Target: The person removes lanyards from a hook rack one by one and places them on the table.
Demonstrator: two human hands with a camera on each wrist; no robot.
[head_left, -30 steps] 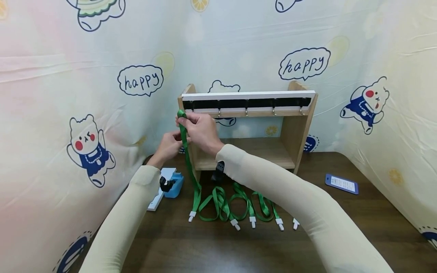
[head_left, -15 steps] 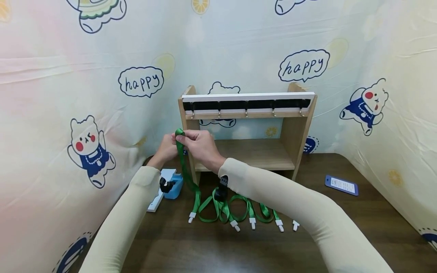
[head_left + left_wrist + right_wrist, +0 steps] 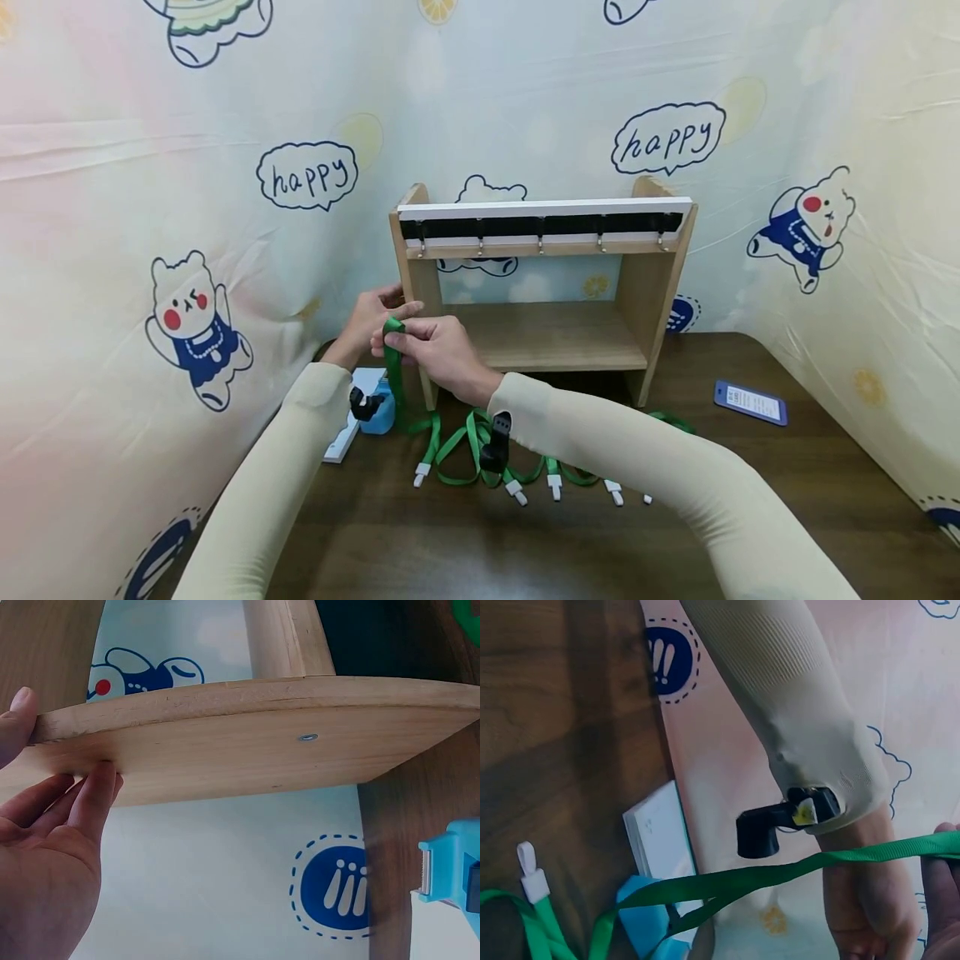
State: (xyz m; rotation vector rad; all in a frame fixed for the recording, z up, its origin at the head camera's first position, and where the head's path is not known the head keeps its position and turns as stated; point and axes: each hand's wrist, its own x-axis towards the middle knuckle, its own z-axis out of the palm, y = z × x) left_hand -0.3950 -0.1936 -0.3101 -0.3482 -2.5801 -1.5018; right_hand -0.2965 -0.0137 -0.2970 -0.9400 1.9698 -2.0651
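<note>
My right hand (image 3: 442,354) pinches the upper loop of a green lanyard (image 3: 393,367) in front of the shelf's left side. In the right wrist view the lanyard (image 3: 765,876) runs as a doubled band from the fingers (image 3: 941,900) toward the table. My left hand (image 3: 370,323) holds the left side panel of a small wooden shelf (image 3: 547,329). The left wrist view shows its thumb at the panel's edge and its fingertips on the outer face of the panel (image 3: 240,746). A white and black strip with several metal hooks (image 3: 540,225) spans the shelf's top front.
More green lanyards (image 3: 471,454) with white clips lie in front of the shelf, partly behind the right arm. A blue tape dispenser (image 3: 450,862) and a white box (image 3: 656,829) stand at the left. A blue badge card (image 3: 750,403) lies at the right.
My right hand has come down with the lanyard, from hook height to below the left hand. The left hand has shifted slightly and now lies on the shelf's side panel.
</note>
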